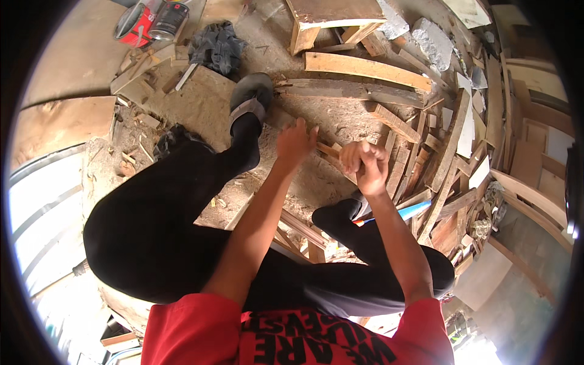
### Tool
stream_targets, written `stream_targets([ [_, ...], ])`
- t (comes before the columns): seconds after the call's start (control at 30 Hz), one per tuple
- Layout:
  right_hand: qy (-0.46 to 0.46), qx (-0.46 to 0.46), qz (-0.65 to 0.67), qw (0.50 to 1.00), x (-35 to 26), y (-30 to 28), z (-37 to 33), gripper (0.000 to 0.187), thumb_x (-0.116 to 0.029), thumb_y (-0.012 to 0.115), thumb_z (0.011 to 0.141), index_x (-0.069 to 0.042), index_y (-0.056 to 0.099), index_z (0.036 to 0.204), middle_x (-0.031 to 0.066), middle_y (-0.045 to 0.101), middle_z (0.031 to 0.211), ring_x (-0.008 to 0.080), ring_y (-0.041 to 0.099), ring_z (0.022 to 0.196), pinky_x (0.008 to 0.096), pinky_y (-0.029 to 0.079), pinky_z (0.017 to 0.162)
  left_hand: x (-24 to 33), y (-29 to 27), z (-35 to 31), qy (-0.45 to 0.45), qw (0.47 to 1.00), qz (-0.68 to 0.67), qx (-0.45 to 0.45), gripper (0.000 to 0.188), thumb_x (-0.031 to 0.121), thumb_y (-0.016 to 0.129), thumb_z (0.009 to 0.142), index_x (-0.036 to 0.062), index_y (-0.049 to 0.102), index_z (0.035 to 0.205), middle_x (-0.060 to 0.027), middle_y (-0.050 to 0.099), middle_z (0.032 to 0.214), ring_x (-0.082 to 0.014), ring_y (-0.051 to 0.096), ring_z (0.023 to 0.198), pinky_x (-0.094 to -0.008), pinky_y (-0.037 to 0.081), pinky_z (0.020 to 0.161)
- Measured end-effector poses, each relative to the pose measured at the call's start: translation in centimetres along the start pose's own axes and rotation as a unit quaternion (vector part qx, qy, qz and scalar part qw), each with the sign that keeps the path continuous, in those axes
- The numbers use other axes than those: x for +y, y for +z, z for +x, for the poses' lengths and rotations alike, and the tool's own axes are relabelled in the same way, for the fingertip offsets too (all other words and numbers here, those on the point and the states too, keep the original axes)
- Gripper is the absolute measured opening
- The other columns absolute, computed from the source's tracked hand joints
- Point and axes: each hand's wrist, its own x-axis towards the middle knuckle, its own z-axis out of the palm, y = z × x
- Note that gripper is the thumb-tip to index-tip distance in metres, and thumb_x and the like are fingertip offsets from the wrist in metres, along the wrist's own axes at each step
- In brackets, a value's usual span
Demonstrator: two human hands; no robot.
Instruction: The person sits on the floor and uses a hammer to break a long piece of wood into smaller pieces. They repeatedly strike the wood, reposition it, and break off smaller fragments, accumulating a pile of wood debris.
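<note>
A thin wooden strip (328,151) spans the gap between my two hands, low over the dusty ground. My left hand (296,145) is closed at its left end, knuckles up and the fingers slightly blurred. At the other end, my right hand (365,165) has its fingers curled in, where the strip passes under them. The palm side of both hands is hidden. Just beyond my left hand, a greyish board piece (280,117) lies beside my shoe (252,94). A pointed blue and white object (415,210) rests by my right forearm, partly covered.
Ahead lie a curved plank (368,68), a grey beam (350,90) and a wooden stool-like piece (334,12). Wood offcuts (395,121) heap up on the right, near concrete chunks (432,42). A black plastic bag (216,47) and cans (168,21) are at far left.
</note>
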Motion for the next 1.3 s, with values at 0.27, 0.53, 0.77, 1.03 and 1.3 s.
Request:
stream_targets([
  [0.27,-0.047,-0.078,-0.075,0.993,0.5,1.1,2.5,0.049,-0.027,0.052,0.101,-0.007,0.045,0.057,0.0030,0.048,0.052,0.0142,0.044,0.047,0.0309,0.038,0.049,-2.1,2.6,0.3,0.174,0.906,-0.372,0.103,0.036,0.028,0.043,0.105,-0.0006,0.065,0.108,-0.0202,0.063,0.120,-0.0402,0.049,0.129,-0.0485,0.034,0.110],
  [0.53,-0.022,-0.026,-0.025,0.999,1.5,1.0,5.8,0.047,-0.028,0.054,0.099,-0.010,0.045,0.057,0.0014,0.047,0.051,0.0152,0.040,0.044,0.0309,0.035,0.045,-1.2,2.3,2.5,0.173,0.948,-0.261,0.050,0.040,0.029,0.038,0.105,0.0017,0.064,0.118,-0.0171,0.059,0.131,-0.0385,0.035,0.142,-0.0598,0.014,0.117],
  [0.77,0.014,-0.048,-0.106,0.993,1.4,2.1,7.4,0.041,-0.018,0.049,0.095,-0.009,0.039,0.056,0.0025,0.046,0.048,0.0170,0.042,0.041,0.0334,0.039,0.046,-1.4,2.7,2.6,0.182,0.958,-0.218,0.049,0.038,0.016,0.043,0.094,0.0025,0.060,0.125,-0.0147,0.056,0.138,-0.0377,0.032,0.144,-0.0603,0.013,0.119],
  [1.03,0.002,-0.026,-0.171,0.985,1.7,1.9,9.3,0.035,-0.012,0.044,0.090,-0.008,0.040,0.056,0.0048,0.048,0.051,0.0196,0.044,0.043,0.0337,0.038,0.045,0.3,1.0,2.8,0.212,0.919,-0.331,0.016,0.051,0.006,0.057,0.076,0.0015,0.055,0.127,-0.0187,0.056,0.136,-0.0358,0.042,0.139,-0.0531,0.022,0.119],
  [1.3,-0.058,-0.007,-0.197,0.979,1.8,2.4,9.9,0.020,-0.002,0.046,0.077,-0.005,0.041,0.058,0.0059,0.048,0.052,0.0200,0.044,0.044,0.0331,0.035,0.044,3.7,0.7,3.6,0.114,0.869,-0.481,-0.029,0.015,0.007,0.073,0.070,0.0056,0.058,0.075,-0.0053,0.056,0.072,-0.0226,0.053,0.075,-0.0381,0.044,0.081],
])
